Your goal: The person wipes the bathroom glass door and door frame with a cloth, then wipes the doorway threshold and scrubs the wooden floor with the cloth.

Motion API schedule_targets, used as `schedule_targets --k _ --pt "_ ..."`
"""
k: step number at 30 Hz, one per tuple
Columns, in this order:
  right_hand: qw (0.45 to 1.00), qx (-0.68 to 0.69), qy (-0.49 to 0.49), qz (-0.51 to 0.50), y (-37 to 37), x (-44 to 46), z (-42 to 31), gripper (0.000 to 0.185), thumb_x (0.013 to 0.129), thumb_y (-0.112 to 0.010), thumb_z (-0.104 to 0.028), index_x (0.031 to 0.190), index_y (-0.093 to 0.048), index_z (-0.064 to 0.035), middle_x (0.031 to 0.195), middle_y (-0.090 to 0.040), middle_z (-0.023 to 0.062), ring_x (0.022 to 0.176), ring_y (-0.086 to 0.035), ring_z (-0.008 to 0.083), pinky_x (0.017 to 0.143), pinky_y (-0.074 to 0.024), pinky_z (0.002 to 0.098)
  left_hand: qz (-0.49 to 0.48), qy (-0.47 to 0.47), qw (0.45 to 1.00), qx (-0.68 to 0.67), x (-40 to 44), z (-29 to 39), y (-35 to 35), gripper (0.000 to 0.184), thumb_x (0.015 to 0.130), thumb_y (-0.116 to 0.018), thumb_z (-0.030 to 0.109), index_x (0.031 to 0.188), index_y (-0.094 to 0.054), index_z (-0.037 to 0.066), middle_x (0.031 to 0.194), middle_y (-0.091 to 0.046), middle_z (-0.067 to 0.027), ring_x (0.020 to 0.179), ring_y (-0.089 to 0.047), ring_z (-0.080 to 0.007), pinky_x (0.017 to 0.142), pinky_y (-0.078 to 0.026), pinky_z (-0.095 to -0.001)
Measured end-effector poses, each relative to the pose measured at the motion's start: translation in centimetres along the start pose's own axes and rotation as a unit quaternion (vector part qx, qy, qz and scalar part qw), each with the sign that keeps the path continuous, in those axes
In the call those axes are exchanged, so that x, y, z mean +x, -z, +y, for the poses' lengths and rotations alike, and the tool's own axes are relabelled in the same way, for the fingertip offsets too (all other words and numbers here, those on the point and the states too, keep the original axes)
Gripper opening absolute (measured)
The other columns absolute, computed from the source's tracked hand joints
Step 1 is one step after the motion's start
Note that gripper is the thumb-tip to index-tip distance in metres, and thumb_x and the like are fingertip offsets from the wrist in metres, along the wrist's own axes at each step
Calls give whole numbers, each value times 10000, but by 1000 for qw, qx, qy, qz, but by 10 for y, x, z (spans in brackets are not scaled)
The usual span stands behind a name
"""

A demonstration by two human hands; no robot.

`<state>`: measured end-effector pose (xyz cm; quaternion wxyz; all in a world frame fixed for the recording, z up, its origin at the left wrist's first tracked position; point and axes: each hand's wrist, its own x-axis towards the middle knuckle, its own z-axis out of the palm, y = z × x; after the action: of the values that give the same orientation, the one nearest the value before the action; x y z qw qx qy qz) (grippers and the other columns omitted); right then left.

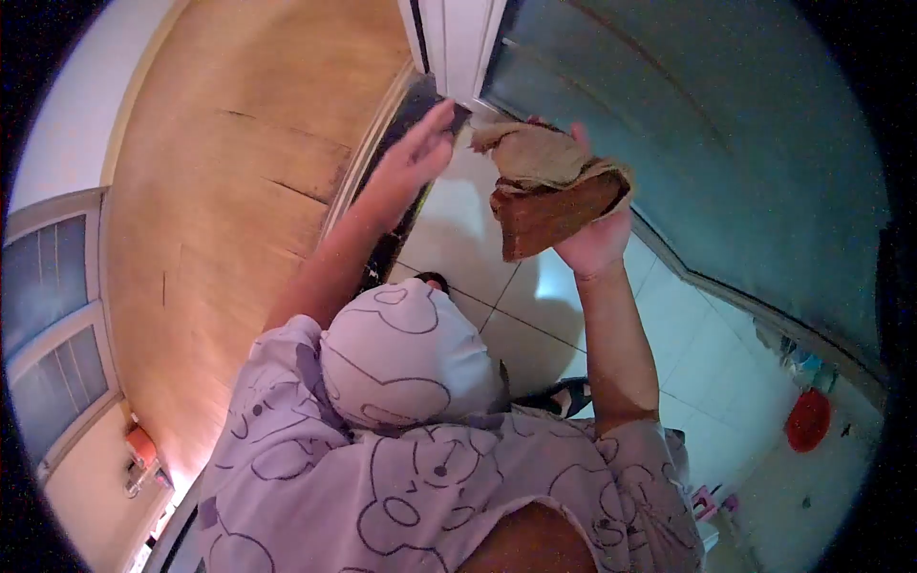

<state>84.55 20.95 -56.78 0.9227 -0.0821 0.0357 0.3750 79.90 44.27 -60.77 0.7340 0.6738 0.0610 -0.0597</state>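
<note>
My right hand [600,246] holds up a folded brown cloth [554,196], tan on top and darker brown below. The cloth rests over the palm and fingers, with some fingertips showing behind its upper edge. To the left, my left hand [420,153] is raised with its fingers stretched out and nothing in it. It is near the lower end of a white frame post [460,48], but I cannot tell whether it touches the post. A gap separates the left hand from the cloth.
A large teal panel [726,162] stands to the right, and a wood-coloured surface [229,162] spreads on the left. Pale floor tiles [478,277] lie below, where a dark sandal [573,396] shows. A red round object [808,420] is at the far right.
</note>
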Motion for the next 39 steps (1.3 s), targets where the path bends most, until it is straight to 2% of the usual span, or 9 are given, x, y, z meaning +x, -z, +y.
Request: schedule_targets --k 5,8,13,14,24,26,30,33,39 --pt "999 -14 -26 -44 -3 5 10 681 860 -470 -486 1416 -290 -136 1479 -216 161 1358 -206 360 1093 -167 546 -72 50 980 -181 -21 -28 -13 1239 581 -828 451 1469 -21 142 1492 -141 -124 1308 -297 -250 1064 -243 -364" --pt "997 -12 -63 47 -8 10 17 711 855 -492 -481 1422 -263 -118 1446 -285 160 1330 -266 356 1069 -206 572 -107 29 950 -292 -23 -19 -18 1224 607 -826 411 1469 5 160 1478 -186 -94 1306 -304 -227 1062 -260 -359" --pt "893 -376 -67 238 39 -2 16 727 860 -531 -470 1418 -249 -99 1396 -359 141 1238 -389 314 982 -324 554 -24 147 950 -273 -33 -22 -27 477 752 -735 202 1147 -544 17 1064 -611 -42 975 -571 -146 869 -454 -309" --pt "796 -519 -64 304 43 -5 17 720 863 -551 -462 1416 -254 -108 1399 -357 123 1193 -437 292 949 -362 536 -13 145 950 -275 -39 -30 -25 477 752 -735 202 1147 -544 17 1064 -611 -42 975 -571 -146 869 -454 -309" --pt "877 -392 -265 87 93 -46 62 785 810 -656 -445 1385 -290 -55 1354 -414 97 1208 -428 238 984 -376 420 -120 237 865 -426 -72 -51 -30 469 827 -659 129 1255 -474 77 1086 -595 -61 984 -581 -173 881 -471 -320" --pt "771 -572 -262 100 85 -41 65 678 788 -709 -353 1297 -412 -18 1213 -546 90 1114 -511 225 956 -404 374 -66 271 844 -459 -75 -40 -28 470 822 -668 138 1248 -477 75 1069 -601 -59 961 -591 -179 872 -475 -322" --pt "703 -628 -292 161 79 -32 50 501 808 -689 -272 1199 -511 -15 1108 -605 85 1022 -566 201 913 -434 349 -56 241 904 -348 -78 -69 -24 578 787 -703 166 1290 -431 75 1139 -569 -91 1064 -547 -218 940 -425 -344" --pt "853 -438 -128 255 70 -30 42 349 870 -612 -188 1150 -539 7 1068 -622 90 973 -597 217 876 -462 373 -27 201 966 -159 -89 -90 -18 780 730 -755 204 1368 -324 82 1203 -517 -148 1148 -489 -253 997 -370 -361" --pt "915 -331 -94 210 30 -18 70 416 929 -515 -266 1236 -454 9 1159 -567 123 1030 -576 260 890 -466 400 57 -33 977 202 -112 -126 -17 1068 649 -812 199 1454 -116 105 1365 -347 -206 1252 -388 -270 1062 -289 -349"
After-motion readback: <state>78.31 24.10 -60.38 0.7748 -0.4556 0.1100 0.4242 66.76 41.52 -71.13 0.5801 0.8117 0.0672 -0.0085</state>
